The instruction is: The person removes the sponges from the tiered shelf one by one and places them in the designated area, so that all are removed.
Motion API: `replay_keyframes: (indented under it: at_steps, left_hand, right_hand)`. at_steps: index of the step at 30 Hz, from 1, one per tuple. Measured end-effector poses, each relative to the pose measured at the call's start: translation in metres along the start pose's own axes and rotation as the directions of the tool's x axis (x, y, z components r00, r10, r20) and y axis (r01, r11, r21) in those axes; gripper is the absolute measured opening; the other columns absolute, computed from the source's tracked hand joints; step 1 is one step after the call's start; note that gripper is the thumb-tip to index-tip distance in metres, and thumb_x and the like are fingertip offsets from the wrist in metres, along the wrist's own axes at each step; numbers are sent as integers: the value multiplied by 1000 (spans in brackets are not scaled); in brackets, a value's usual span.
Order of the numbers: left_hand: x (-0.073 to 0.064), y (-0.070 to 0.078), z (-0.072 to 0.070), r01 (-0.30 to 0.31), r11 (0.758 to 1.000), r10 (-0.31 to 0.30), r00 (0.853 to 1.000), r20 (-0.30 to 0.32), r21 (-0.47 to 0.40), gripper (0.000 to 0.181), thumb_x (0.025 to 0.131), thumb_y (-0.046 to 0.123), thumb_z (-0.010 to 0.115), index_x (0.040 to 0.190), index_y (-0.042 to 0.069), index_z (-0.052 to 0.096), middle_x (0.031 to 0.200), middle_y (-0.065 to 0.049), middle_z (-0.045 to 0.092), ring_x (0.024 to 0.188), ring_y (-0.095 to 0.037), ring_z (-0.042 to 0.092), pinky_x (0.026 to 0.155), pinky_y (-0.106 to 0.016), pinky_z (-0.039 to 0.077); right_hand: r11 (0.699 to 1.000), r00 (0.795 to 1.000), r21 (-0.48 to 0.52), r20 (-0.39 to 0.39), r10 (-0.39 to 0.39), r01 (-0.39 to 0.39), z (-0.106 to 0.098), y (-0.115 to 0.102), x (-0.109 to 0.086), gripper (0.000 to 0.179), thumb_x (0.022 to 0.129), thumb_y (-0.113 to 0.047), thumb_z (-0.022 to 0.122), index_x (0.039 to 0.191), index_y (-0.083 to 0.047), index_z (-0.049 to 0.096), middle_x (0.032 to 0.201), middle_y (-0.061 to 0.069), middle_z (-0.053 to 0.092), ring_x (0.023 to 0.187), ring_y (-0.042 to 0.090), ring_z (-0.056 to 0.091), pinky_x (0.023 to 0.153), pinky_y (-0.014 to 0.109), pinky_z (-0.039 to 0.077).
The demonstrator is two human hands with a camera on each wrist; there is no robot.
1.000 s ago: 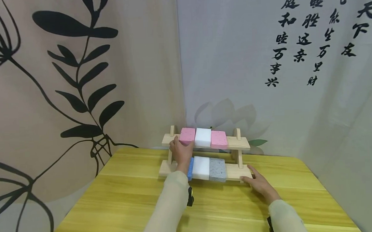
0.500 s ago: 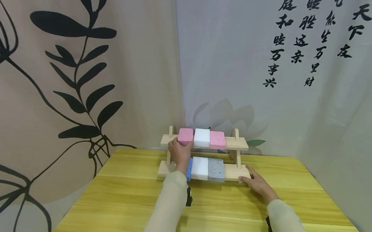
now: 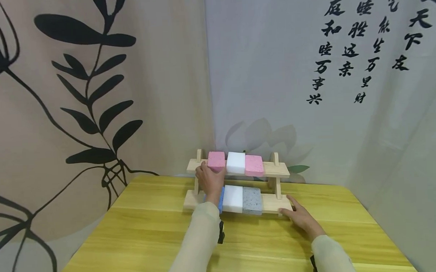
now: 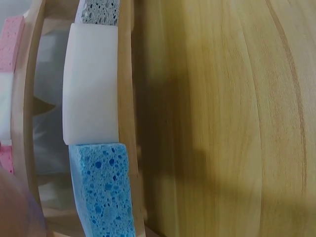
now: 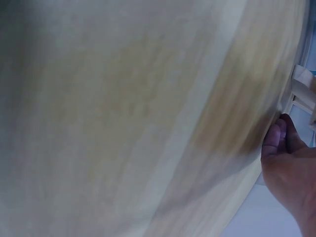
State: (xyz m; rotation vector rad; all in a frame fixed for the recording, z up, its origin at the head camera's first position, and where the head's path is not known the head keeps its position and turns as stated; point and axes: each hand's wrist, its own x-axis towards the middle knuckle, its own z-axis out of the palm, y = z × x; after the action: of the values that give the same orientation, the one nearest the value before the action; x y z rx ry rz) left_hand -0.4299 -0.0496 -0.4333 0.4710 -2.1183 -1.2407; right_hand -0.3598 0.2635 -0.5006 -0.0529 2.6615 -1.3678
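A two-tier wooden rack (image 3: 276, 208) stands near the back of the table. On its upper shelf are a pink sponge (image 3: 216, 160) at the left, a white sponge (image 3: 235, 162) and another pink sponge (image 3: 254, 165). My left hand (image 3: 210, 180) holds the left pink sponge, thumb at its right and fingers at its left. The lower shelf carries a blue sponge (image 4: 101, 187), a white sponge (image 4: 91, 84) and a grey sponge (image 3: 252, 200); my left forearm partly hides the blue one. My right hand (image 3: 303, 218) grips the right end of the lower shelf.
The yellow wood-grain table (image 3: 153, 234) extends in front of and to both sides of the rack. Right behind the rack hangs a printed curtain (image 3: 166, 93) with black plants and writing.
The head view shifts slightly, so the rack appears a little further left and lower. Both hands keep their places on the pink sponge and the rack; the sponges stay in the same order.
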Motion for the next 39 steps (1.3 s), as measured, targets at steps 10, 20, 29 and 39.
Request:
replay_keyframes:
  at_steps: [10, 20, 29, 39]
  left_hand:
    - [-1, -3, -16, -15, 999, 19, 998, -66, 51, 68, 73, 39, 84, 123, 2, 56, 112, -18, 54, 105, -36, 51, 88, -49, 45]
    - [4, -8, -32, -12, 999, 15, 998, -60, 43, 63, 72, 33, 82, 119, -1, 59, 111, -18, 55, 105, -35, 51, 90, -47, 44]
    - [7, 4, -49, -65, 998, 65, 998, -20, 1, 67, 73, 34, 81, 126, -1, 57, 115, -17, 55, 107, -34, 51, 91, -45, 44]
    - [15, 11, -83, -97, 993, 98, 995, 10, -68, 68, 76, 34, 80, 128, 0, 54, 115, -15, 53, 107, -31, 49, 90, -45, 44]
  right_hand:
    - [1000, 1000, 1, 13, 21, -21, 14, -3, 0, 94, 93, -56, 60, 160, -14, 10, 155, 34, 19, 141, 53, 19, 110, 67, 22]
    - [1000, 999, -1, 42, 20, -20, 19, -9, 1, 95, 92, -59, 59, 160, -16, 9, 158, 32, 14, 142, 54, 12, 110, 68, 16]
    - [999, 998, -32, 62, -5, 7, 2, -3, 0, 95, 93, -58, 58, 160, -13, 7, 159, 32, 9, 143, 53, 12, 112, 67, 16]
    - [999, 998, -51, 70, -3, 6, -4, -2, -4, 95, 95, -57, 55, 160, -12, 2, 158, 34, 5, 142, 56, 8, 110, 70, 13]
